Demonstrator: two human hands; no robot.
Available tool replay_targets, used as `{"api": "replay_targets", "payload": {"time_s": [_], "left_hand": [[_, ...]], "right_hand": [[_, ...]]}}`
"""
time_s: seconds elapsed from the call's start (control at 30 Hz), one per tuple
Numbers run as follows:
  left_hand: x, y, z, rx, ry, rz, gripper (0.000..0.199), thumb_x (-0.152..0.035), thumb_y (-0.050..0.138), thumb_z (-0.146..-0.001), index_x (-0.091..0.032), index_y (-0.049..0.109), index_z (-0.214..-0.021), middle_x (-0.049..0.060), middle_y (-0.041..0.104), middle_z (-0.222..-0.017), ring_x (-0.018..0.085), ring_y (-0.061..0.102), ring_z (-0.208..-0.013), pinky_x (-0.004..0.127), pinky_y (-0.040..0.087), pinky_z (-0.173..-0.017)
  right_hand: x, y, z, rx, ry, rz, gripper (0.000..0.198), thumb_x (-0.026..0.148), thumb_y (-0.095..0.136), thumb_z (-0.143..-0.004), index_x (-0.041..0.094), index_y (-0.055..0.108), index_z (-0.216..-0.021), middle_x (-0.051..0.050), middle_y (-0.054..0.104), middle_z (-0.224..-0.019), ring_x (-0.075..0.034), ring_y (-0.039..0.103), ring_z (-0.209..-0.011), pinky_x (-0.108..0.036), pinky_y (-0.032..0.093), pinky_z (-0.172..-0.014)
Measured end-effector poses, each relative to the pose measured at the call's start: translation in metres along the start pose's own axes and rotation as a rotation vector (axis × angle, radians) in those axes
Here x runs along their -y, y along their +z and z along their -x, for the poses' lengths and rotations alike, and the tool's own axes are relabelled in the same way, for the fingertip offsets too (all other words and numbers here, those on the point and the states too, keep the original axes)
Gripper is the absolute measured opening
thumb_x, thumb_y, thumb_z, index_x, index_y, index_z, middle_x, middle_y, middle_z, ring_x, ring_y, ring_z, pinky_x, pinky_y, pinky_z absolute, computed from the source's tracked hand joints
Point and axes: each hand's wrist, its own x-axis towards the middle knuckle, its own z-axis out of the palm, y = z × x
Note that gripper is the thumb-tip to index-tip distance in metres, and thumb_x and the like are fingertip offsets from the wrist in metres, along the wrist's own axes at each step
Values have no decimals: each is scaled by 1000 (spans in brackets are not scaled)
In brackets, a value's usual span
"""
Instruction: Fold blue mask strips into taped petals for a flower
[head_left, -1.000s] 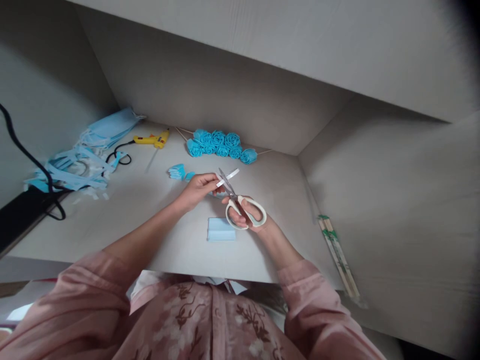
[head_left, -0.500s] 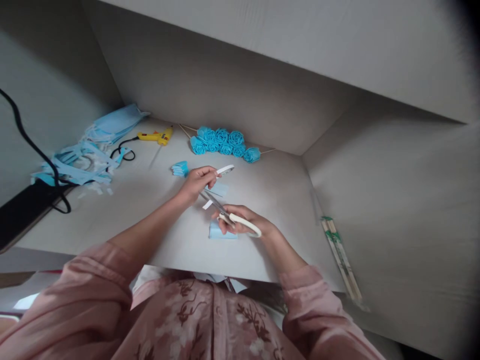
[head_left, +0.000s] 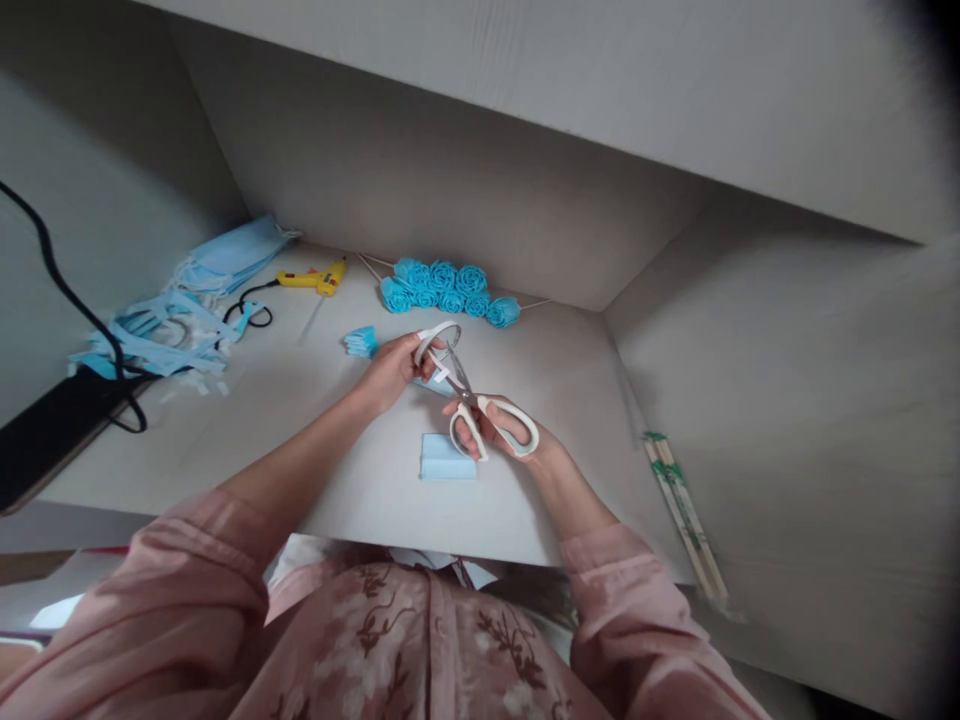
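My left hand (head_left: 395, 372) is closed on a thin roll of white tape (head_left: 451, 329), with a short loose end of tape hanging beneath it. In my right hand (head_left: 504, 425) is a pair of white-handled scissors (head_left: 468, 397), its handles spread and its blades parted near that tape end. Whether the blades touch the tape, I cannot tell. Under the scissors lies a flat pale blue piece of fabric (head_left: 447, 458). Another pale blue piece (head_left: 437, 387) is partly hidden behind my hands. A small stack of pleated blue pieces (head_left: 361, 342) sits left of my left hand.
Blue rosettes (head_left: 442, 285), some on thin sticks, lie by the back wall. Left of them is a yellow glue gun (head_left: 313, 277) with a black cord. Blue face masks (head_left: 236, 252) and cut scraps (head_left: 169, 330) fill the left corner; packaged sticks (head_left: 685, 515) rest at right.
My right hand has raised the scissors, and their handles have spread apart. The tape roll has tilted and shows more of its ring. The blades have shifted right and up.
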Motion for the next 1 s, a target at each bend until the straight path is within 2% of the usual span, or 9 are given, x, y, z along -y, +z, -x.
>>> {"api": "replay_targets", "payload": {"time_s": [0.13,0.37,0.67,0.9,1.0], "left_hand": [[3,0,3,82,-6,-32,34,-42,60,-83,-11,70,-91,1,57,-63,12,52,-57,26,43,-60],[6,5,8,193,-63,-89,33,-42,65,-83,-11,71,-90,3,61,-72,14,55,-65,27,44,-66],[7,6,10,195,-58,-97,35,-45,67,-82,-12,73,-94,3,61,-71,15,55,-69,27,42,-69],[5,8,11,185,-37,-109,33,-46,66,-81,-14,68,-75,4,62,-70,16,57,-69,28,43,-71],[4,8,11,196,-25,-103,34,-46,64,-82,-14,66,-73,4,62,-70,16,56,-69,28,43,-70]], "right_hand": [[0,3,0,-25,-1,-20,59,61,59,-86,9,62,-114,-3,60,-77,-11,56,-58,-23,47,-46],[0,3,-1,-18,-32,-21,55,60,57,-87,12,64,-113,-1,58,-72,-11,55,-56,-24,46,-47],[-1,5,-4,-22,-52,-36,55,62,58,-86,14,64,-111,1,56,-66,-11,53,-52,-24,42,-47],[-4,7,-5,-43,-26,-140,56,64,60,-84,12,64,-105,5,48,-58,-7,40,-43,-21,32,-38],[-7,4,-6,-43,-22,-186,58,66,62,-82,13,65,-104,5,47,-60,-5,35,-42,-19,31,-35]]}}
